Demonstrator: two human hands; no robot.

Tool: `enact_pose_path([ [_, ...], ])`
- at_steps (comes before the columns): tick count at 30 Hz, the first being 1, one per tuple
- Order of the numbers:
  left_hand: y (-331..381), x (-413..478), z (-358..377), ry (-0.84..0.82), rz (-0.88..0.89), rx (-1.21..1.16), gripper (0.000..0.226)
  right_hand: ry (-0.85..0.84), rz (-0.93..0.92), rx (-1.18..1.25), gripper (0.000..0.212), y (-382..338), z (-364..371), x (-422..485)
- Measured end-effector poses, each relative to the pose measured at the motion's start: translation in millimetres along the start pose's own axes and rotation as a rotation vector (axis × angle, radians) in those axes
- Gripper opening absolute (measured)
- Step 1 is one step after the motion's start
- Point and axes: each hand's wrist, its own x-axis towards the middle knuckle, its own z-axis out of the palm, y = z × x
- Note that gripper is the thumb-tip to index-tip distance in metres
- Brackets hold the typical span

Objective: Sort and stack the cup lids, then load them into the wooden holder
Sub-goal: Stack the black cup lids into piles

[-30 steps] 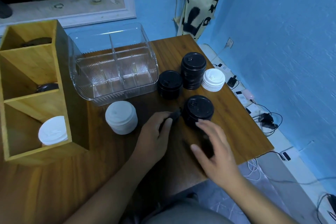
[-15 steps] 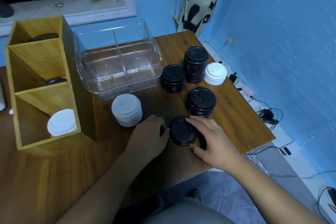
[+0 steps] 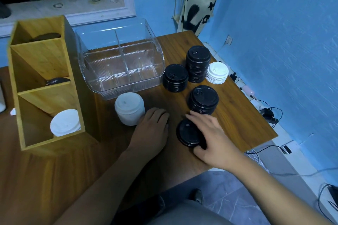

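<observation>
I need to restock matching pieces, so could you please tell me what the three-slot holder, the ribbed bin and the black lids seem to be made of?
The tall three-slot wooden holder looks like pale bamboo or wood, matte, with visible grain. The clear ribbed divided bin seems glossy transparent plastic or acrylic. The round black cup lids appear to be thin moulded plastic with a slight sheen.

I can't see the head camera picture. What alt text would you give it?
A person's right hand grasps a small stack of black lids on a wooden table, the left hand resting flat beside it. Behind stand more black stacks, two white stacks, a clear plastic bin and a wooden holder with lids inside.
</observation>
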Motion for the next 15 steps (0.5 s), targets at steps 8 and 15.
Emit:
enact_pose_path([
  [8, 1, 8, 3, 0.012, 0.043, -0.079, 0.036, 0.152, 0.027, -0.062, 0.082, -1, 19, -1],
  [15, 9, 30, 9, 0.013, 0.055, -0.113, 0.040, 0.166, -0.004, -0.147, 0.077, 16, 7, -9],
])
